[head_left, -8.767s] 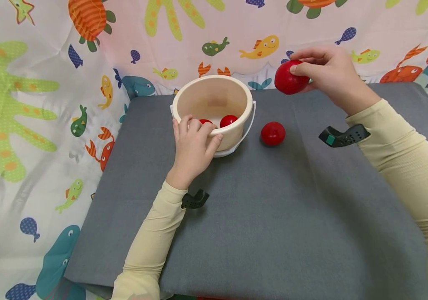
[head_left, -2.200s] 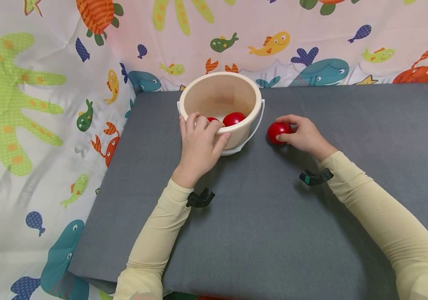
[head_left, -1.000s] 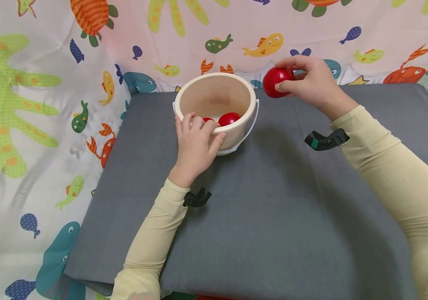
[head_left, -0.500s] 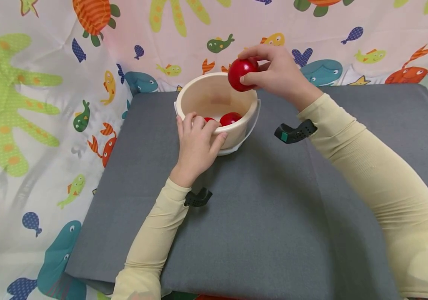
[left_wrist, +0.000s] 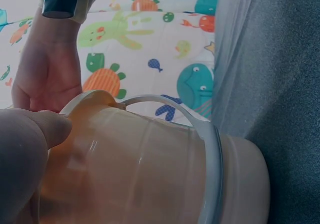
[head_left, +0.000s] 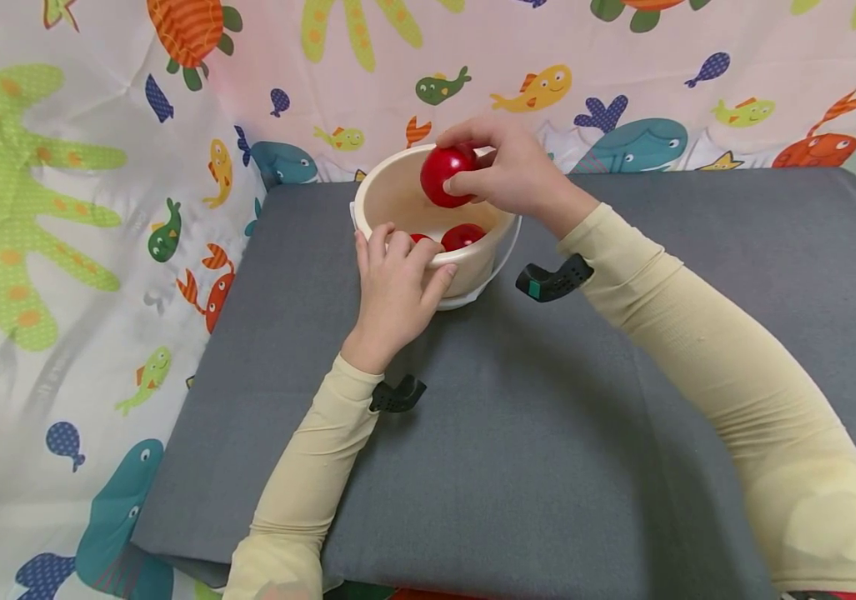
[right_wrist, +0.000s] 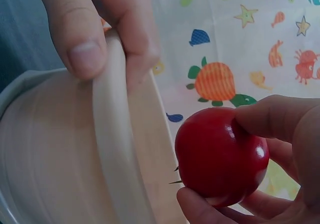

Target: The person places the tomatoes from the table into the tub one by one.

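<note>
Near the top centre of the frame, the right hand (head_left: 506, 171) pinches a red ball (head_left: 446, 175) just above the open bucket (head_left: 397, 187), whose near rim the left hand (head_left: 396, 287) grips.

Both arms wear snug, pale yellow ribbed sleeves (head_left: 698, 333) reaching the wrists. A black clip-shaped strap (head_left: 396, 395) sits at the left wrist; the right wrist's black mount (head_left: 553, 279) carries a small green patch.

text: none readable | cream plastic bucket (head_left: 397, 187): no label | patterned sea-animal cloth (head_left: 60, 208): pictures only, no lettering | grey mat (head_left: 548, 417): blank
</note>
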Demonstrator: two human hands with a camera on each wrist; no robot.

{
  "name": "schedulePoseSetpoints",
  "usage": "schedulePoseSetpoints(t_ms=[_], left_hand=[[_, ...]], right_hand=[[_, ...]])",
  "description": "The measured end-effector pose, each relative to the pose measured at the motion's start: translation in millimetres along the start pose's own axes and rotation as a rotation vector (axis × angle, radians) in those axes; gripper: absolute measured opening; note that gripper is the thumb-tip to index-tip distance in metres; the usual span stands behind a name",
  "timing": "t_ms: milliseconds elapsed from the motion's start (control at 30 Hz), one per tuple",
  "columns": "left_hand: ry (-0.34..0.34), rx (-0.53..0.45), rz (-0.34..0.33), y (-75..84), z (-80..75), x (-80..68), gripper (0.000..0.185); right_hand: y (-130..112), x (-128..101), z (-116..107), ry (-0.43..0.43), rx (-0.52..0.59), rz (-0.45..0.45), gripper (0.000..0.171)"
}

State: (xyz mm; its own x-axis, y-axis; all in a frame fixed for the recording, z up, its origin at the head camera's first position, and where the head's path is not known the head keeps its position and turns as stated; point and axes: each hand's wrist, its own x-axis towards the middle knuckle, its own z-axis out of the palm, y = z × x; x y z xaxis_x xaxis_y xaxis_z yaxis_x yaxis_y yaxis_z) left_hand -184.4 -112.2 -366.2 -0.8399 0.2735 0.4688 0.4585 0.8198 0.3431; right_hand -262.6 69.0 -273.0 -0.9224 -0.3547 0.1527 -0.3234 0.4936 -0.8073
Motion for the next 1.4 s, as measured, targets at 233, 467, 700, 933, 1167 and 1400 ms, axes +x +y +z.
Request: schedulePoseSetpoints(t_ms=[233,467,700,933,1167,1400], left_hand=[[-0.003,0.004,-0.005,-0.9,0.2,-0.1,0.032],[0.002,0.018,0.008,-0.6,1.0,0.0,0.031],[0.013,0.018,0.021,-0.5,1.3,0.0,0.029],[0.017,0.017,0.018,-1.0,1.1,-0.2,0.029],[0.018,0.016,0.017,-0.8,0.5,-0.7,0.029],[0.011,0.014,0.012,-0.5,0.1,-0.3,0.028]], right_hand=[[-2.8,3.9,14.8,-0.066,-0.013,0.040,0.048],[5.3,6.0,25.8,-0.145,-0.091,0.091,0.049],[9.9,8.4,31.0,-0.186,-0.124,0.104,0.045],[8.4,10.2,32.1,-0.217,-0.141,0.101,0.039],[8.6,10.1,32.3,-0.221,-0.142,0.092,0.039],[9.1,9.3,33.0,-0.192,-0.153,0.086,0.038]])
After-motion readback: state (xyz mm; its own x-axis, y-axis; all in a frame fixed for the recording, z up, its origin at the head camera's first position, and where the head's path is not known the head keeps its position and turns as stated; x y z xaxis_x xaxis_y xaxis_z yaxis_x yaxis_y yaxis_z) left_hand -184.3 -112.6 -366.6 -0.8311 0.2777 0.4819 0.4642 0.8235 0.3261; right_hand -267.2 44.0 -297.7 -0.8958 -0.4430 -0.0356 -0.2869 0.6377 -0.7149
